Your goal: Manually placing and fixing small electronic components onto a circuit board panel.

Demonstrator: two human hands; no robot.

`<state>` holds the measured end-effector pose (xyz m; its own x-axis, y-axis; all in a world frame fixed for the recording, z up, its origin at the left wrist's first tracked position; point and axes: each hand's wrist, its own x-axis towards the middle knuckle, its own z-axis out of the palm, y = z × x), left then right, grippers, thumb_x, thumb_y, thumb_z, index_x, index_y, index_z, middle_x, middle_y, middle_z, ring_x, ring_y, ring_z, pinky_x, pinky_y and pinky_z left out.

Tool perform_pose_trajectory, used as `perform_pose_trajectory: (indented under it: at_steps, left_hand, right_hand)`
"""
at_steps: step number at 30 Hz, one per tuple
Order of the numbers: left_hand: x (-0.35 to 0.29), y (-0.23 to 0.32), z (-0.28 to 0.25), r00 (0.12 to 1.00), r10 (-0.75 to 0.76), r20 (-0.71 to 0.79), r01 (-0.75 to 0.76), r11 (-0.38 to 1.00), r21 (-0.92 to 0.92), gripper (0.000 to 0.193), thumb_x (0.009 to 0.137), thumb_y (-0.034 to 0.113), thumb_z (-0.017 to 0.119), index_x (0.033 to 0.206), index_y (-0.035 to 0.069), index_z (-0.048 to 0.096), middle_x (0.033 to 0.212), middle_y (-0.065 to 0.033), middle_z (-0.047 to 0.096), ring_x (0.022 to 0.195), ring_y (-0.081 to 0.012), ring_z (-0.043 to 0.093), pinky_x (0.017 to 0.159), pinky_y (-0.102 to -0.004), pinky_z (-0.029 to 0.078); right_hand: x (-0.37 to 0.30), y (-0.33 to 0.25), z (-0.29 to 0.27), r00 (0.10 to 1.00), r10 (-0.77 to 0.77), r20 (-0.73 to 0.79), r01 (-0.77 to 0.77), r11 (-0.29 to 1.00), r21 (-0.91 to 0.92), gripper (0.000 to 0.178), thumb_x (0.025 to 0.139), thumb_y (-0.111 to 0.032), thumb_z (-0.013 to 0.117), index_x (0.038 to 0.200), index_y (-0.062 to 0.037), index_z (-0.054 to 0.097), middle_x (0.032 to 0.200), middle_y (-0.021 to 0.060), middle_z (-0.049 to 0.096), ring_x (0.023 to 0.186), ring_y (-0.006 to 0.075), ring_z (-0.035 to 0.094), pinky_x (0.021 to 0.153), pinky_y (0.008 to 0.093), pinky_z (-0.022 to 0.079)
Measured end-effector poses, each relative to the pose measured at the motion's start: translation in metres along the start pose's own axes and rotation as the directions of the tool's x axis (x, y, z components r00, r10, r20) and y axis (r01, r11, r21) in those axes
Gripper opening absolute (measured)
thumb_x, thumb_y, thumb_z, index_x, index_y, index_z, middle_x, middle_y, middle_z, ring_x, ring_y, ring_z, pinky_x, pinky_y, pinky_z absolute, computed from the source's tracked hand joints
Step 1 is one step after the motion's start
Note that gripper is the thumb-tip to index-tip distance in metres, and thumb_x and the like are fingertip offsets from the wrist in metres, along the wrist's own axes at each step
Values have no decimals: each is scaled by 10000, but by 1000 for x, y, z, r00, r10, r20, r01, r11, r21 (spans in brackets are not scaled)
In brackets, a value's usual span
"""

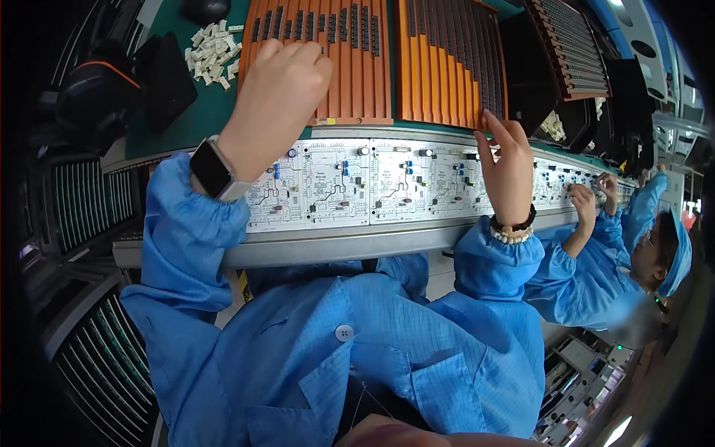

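Note:
My left hand [287, 82] reaches over the left orange rack [350, 97], whose grooves hold short rows of small black components [365, 30]. Its fingers curl downward out of sight behind the knuckles, so their contents are hidden. My right hand [511, 164] is at the lower right corner of the second orange rack [439, 82], where longer black rows fill the grooves. The thumb and forefinger bend toward each other at a row's end; anything between them is too small to make out. Below both hands lie white circuit boards [335, 190] carrying blue, black and brown parts.
A metal rail [350, 249] edges the line on my side. Loose white connectors [214, 52] lie heaped on the green mat at the far left. Another rack [570, 48] and dark bins [525, 78] stand right. A co-worker in blue [588, 276] works at the boards on the right.

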<state>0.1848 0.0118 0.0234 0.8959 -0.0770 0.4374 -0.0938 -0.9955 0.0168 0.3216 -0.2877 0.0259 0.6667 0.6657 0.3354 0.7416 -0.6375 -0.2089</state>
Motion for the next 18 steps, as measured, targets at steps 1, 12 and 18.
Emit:
perform_pose_trajectory:
  at_steps: [1,12,18]
  left_hand:
    - [1,1,-9,1000,-14,-14,13,999,-32,91,780,25,642,869,17,658,876,-103,617,883,-271,608,812,-373,449]
    - [-64,34,-48,978,-113,177,175,905,-389,119,842,84,671,942,19,664,926,-81,609,885,-272,573,808,-379,437]
    - [-86,47,-34,976,-105,189,173,905,-390,161,824,73,679,972,11,673,956,-73,599,929,-247,563,834,-381,418]
  right_hand:
    - [-2,-1,2,1000,18,17,-18,1000,-8,308,895,-54,692,1200,-14,668,959,119,637,730,209,651,610,315,524]
    - [1,4,1,1000,19,21,-19,1000,15,322,875,-41,703,1195,-23,669,958,104,616,778,227,629,691,326,523]
    - [7,7,-1,999,28,22,-29,996,89,242,864,-27,709,1105,-12,694,964,109,636,786,214,644,679,320,525]
